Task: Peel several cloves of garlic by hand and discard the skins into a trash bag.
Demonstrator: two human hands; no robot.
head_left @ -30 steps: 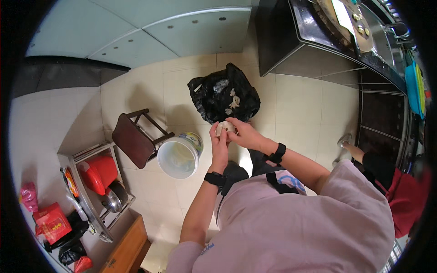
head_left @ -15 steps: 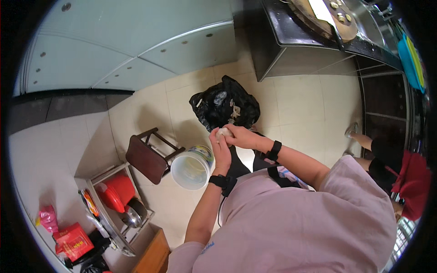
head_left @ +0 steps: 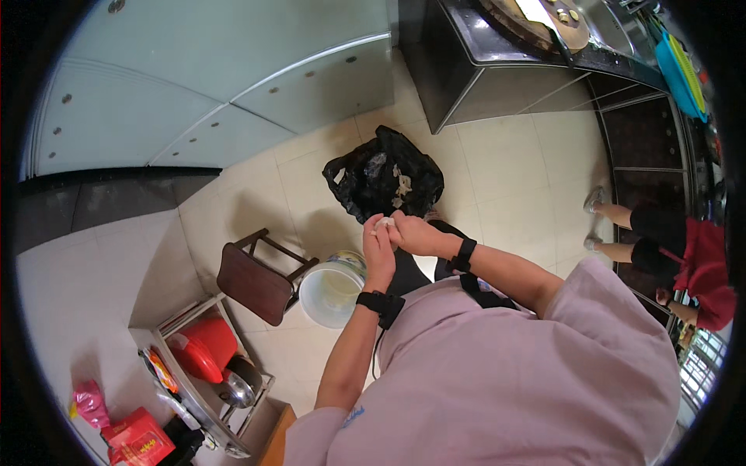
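Between the fingertips of both hands is a small whitish bulb that looks like garlic (head_left: 385, 224), partly hidden by the fingers. My left hand (head_left: 378, 255) is closed round it from the left. From the right, my right hand (head_left: 420, 235) pinches it with thumb and fingers. Both hands are just above the near rim of a black plastic bag (head_left: 423, 177), which stands open on the floor. Pale peelings (head_left: 402, 185) and a crumpled clear wrapper lie in the bag.
A white bucket (head_left: 328, 297) and a dark wooden stool (head_left: 252, 281) stand left of my hands. On the counter are a cutting board (head_left: 576, 35) with pale pieces and a knife (head_left: 535, 11). A person in red (head_left: 703, 272) stands at the right.
My view has shifted slightly, so the counter sits higher and further left. Both hands stay together at the bulb, less of which shows now between my fingers.
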